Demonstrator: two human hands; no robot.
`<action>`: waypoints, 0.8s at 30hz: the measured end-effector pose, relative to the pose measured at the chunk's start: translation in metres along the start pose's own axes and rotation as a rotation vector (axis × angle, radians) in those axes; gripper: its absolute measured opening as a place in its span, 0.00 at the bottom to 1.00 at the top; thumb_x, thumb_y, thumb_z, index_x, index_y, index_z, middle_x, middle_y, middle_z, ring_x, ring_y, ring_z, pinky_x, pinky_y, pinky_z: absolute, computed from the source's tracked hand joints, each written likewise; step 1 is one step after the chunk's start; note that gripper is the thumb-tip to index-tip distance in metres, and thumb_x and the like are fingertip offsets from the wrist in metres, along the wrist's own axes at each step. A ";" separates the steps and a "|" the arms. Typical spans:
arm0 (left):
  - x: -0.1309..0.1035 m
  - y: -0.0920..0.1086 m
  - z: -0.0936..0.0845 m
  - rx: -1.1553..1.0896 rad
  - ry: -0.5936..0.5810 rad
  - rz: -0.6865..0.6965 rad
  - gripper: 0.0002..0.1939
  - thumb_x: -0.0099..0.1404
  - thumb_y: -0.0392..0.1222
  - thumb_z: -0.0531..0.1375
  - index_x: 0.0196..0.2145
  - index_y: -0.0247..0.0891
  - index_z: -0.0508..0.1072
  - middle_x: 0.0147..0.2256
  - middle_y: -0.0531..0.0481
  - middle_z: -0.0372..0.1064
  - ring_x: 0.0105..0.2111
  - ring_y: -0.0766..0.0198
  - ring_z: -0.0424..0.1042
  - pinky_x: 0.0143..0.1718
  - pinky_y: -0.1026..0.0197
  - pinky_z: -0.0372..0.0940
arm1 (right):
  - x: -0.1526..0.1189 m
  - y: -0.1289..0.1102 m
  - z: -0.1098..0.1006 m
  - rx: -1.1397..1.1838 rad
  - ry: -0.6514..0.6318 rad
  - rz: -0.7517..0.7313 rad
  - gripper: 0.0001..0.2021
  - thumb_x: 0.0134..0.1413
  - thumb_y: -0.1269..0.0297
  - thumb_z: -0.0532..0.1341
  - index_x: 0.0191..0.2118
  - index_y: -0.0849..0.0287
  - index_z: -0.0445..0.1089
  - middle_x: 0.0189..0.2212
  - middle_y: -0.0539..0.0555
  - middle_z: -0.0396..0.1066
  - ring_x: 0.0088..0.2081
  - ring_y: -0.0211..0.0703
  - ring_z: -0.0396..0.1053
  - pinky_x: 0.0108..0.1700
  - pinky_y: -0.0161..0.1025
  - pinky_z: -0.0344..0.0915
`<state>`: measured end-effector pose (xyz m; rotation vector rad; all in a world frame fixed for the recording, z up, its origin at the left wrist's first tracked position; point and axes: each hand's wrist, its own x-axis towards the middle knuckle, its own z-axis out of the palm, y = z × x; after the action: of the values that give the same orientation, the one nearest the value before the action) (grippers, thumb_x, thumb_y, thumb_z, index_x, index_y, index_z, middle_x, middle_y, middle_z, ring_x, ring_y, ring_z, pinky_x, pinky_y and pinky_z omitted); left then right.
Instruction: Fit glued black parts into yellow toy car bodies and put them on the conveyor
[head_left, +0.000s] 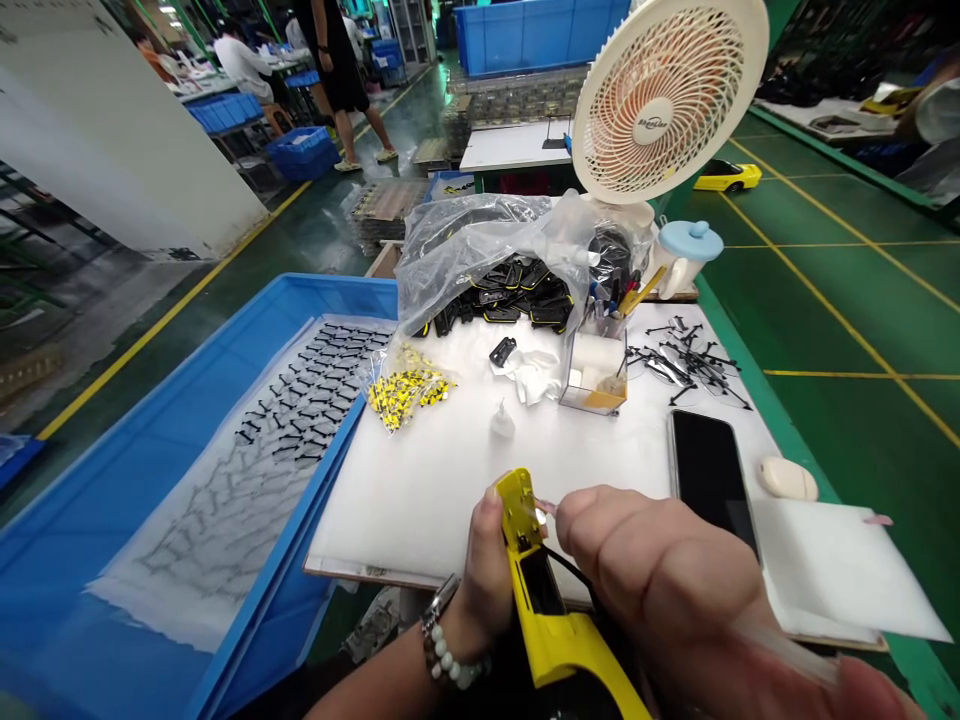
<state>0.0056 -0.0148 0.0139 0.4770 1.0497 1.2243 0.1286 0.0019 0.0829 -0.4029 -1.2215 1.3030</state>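
a green floor (pixel 840 285) with yellow lines runs through the room, with people (pixel 244 65) far off on the left; the white-topped counter (pixel 420 510) has a blue tray (pixel 45 620) beside it, bearing rows of thin black parts (pixel 322 385); a fan (pixel 656 115) stands at the far end, near a plastic bag (pixel 480 225) of black pieces, and a phone (pixel 705 455) lies on the right; the yellow shell (pixel 551 640) is held up at the counter's near edge; the right grip (pixel 667 570) is curled tight round a slim pale tool (pixel 546 507), too blurred to name, its tip just beside the shell's raised end; the left grip (pixel 486 570) is closed on that end; to do this well, i would brace the left wrist, angle the shell so the working spot shows past the right knuckles, bring the tip in lightly, one spot at a time, and spare the outer yellow surface any scratch
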 end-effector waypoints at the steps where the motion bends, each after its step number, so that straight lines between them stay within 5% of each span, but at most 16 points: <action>1: 0.000 0.000 0.000 0.007 -0.004 0.011 0.25 0.62 0.63 0.53 0.26 0.37 0.71 0.25 0.47 0.72 0.33 0.54 0.71 0.36 0.57 0.64 | -0.001 -0.001 0.000 -0.001 0.007 0.010 0.29 0.60 0.36 0.45 0.21 0.56 0.52 0.20 0.52 0.56 0.26 0.46 0.61 0.32 0.47 0.61; 18: 0.000 0.003 0.002 -0.041 -0.060 -0.022 0.28 0.62 0.65 0.54 0.26 0.36 0.73 0.22 0.49 0.70 0.27 0.58 0.69 0.34 0.58 0.62 | 0.001 0.001 0.002 0.118 0.094 0.073 0.28 0.57 0.37 0.51 0.19 0.57 0.52 0.16 0.49 0.50 0.21 0.40 0.51 0.31 0.47 0.59; 24: 0.002 0.002 0.003 -0.047 -0.065 -0.016 0.26 0.62 0.64 0.54 0.27 0.36 0.71 0.23 0.49 0.69 0.29 0.58 0.69 0.34 0.58 0.63 | 0.001 0.014 -0.004 0.253 0.008 0.110 0.27 0.58 0.40 0.48 0.18 0.56 0.52 0.15 0.49 0.49 0.21 0.40 0.51 0.32 0.47 0.58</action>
<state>0.0072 -0.0116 0.0162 0.4685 0.9659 1.2087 0.1248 0.0091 0.0705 -0.2956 -1.0234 1.5283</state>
